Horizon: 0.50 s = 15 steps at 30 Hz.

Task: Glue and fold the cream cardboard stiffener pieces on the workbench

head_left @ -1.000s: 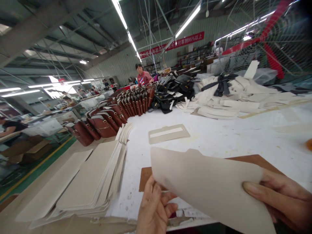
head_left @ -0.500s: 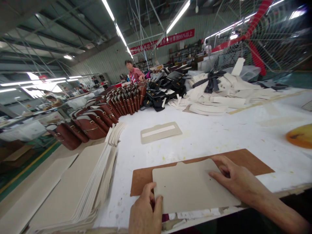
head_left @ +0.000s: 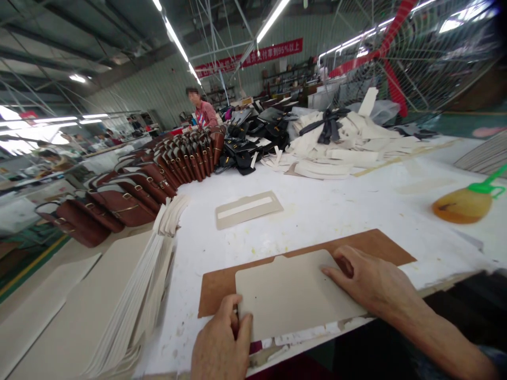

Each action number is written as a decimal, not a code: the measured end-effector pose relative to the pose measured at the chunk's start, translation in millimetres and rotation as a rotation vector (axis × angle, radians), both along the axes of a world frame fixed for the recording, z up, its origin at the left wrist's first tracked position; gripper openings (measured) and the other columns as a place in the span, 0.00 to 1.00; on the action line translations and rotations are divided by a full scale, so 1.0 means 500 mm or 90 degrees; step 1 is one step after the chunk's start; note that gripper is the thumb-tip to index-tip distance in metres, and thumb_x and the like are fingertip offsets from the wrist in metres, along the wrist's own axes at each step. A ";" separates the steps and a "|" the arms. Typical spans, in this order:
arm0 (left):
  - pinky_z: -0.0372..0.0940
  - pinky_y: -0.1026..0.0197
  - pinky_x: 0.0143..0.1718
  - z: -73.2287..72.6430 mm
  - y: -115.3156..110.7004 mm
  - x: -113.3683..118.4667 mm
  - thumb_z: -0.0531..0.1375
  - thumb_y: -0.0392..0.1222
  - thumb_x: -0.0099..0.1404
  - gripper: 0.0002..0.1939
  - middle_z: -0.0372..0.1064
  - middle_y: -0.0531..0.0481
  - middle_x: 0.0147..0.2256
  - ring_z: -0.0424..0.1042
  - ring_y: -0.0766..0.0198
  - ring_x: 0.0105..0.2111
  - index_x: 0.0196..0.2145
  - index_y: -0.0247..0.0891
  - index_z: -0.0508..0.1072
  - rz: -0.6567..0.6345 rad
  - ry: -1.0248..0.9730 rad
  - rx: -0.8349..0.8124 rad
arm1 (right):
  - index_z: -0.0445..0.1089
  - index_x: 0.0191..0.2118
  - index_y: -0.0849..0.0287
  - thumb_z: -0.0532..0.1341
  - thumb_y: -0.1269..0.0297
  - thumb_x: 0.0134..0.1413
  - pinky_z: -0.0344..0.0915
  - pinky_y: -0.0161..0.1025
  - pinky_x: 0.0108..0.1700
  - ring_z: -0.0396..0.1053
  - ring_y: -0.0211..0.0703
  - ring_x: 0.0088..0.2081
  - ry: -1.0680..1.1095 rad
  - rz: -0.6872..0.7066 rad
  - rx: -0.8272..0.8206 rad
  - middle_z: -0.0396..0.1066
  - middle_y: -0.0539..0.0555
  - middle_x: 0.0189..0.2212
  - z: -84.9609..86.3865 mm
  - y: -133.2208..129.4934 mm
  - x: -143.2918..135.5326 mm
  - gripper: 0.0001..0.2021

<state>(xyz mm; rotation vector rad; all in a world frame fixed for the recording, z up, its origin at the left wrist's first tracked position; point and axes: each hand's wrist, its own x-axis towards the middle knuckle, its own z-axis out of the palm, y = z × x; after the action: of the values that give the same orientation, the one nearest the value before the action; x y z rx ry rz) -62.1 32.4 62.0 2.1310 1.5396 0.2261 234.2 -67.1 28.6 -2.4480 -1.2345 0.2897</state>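
Note:
A beige bag panel with rounded corners and a small tab on its top edge lies partly over a long brown leather strip. My left hand grips the panel's left edge between thumb and fingers. At the upper right corner, my right hand pinches the panel, thumb on top and fingers curled at the edge. Further up the white table lies a smaller beige panel with a white strip across it.
Stacked beige sheets fill the left side, with brown leather bags in a row behind. Black pieces and cream scraps are heaped at the back. A yellow bottle with green top lies right; a fan stands behind. A person is far off.
The camera view has turned right, so everything sits further left and more of the bottle shows. Both hands keep their hold on the beige panel, which looks about the same against the leather.

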 end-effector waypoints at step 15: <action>0.56 0.37 0.70 -0.126 -0.087 0.118 0.64 0.36 0.69 0.29 0.65 0.42 0.66 0.61 0.37 0.68 0.66 0.46 0.68 -0.435 -0.169 0.303 | 0.50 0.70 0.56 0.59 0.28 0.54 0.66 0.62 0.56 0.65 0.78 0.60 0.087 -0.443 0.352 0.57 0.74 0.66 0.009 -0.211 0.274 0.48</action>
<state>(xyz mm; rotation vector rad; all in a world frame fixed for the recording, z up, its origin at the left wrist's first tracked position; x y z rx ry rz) -3.0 -11.3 -1.3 2.7149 0.5815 0.6429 371.1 -172.5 32.9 -2.1455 -0.2895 -0.0771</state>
